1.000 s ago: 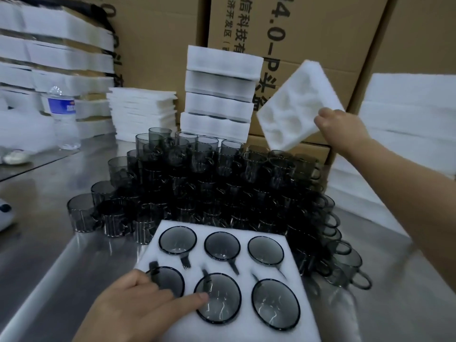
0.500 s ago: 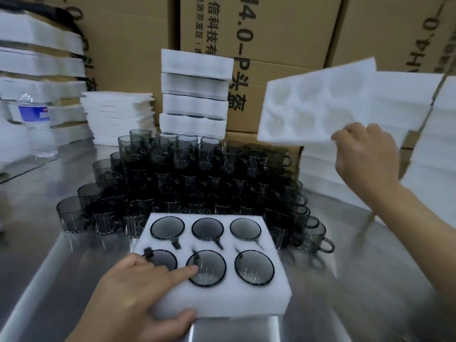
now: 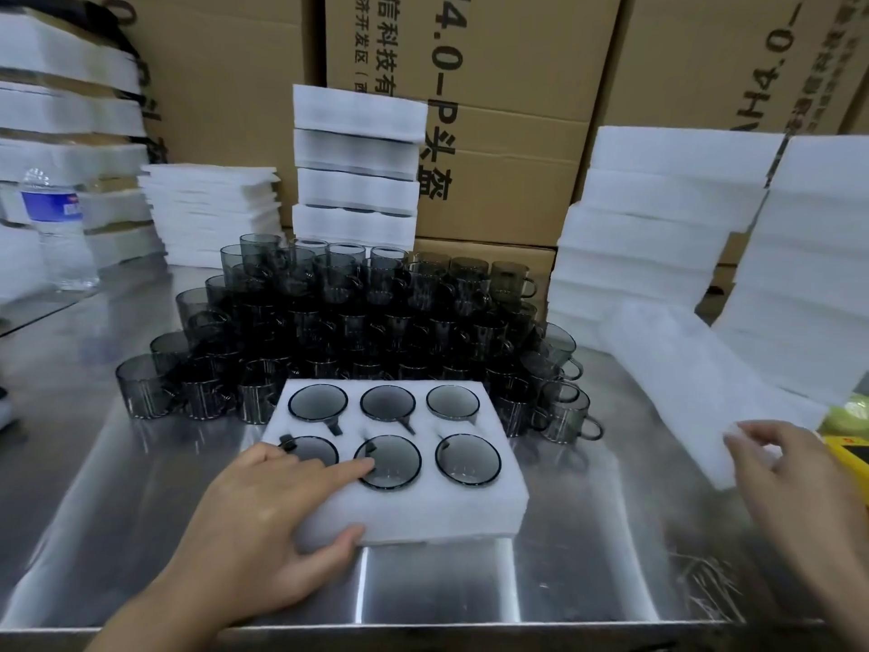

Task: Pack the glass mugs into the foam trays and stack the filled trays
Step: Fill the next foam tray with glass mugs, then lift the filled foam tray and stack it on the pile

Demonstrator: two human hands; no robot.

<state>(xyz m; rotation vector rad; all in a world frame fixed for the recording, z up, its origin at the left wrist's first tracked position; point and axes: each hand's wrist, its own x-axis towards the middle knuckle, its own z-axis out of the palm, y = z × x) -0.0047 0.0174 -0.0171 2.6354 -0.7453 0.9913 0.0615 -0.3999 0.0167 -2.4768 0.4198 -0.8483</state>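
A white foam tray (image 3: 465,512) lies near the front of the steel table, with dark glass mugs (image 3: 389,461) in all its pockets. My left hand (image 3: 263,524) grips its front left corner, fingers on top and thumb against the front side. Behind it stands a large cluster of loose smoky glass mugs (image 3: 357,317). At the right, a blurred empty foam tray (image 3: 682,374) slants low over the table, and my right hand (image 3: 794,468) pinches its near end. A stack of filled trays (image 3: 357,167) rises behind the mugs.
Piles of empty foam trays (image 3: 667,228) stand at the right and thin foam sheets (image 3: 211,209) at the back left. A water bottle (image 3: 59,228) stands far left. Cardboard boxes (image 3: 517,110) wall the back. A yellow object (image 3: 846,456) sits at the right edge.
My right hand has swung the empty tray down from in front of the boxes to low over the table at the right. My left hand keeps its hold on the filled tray.
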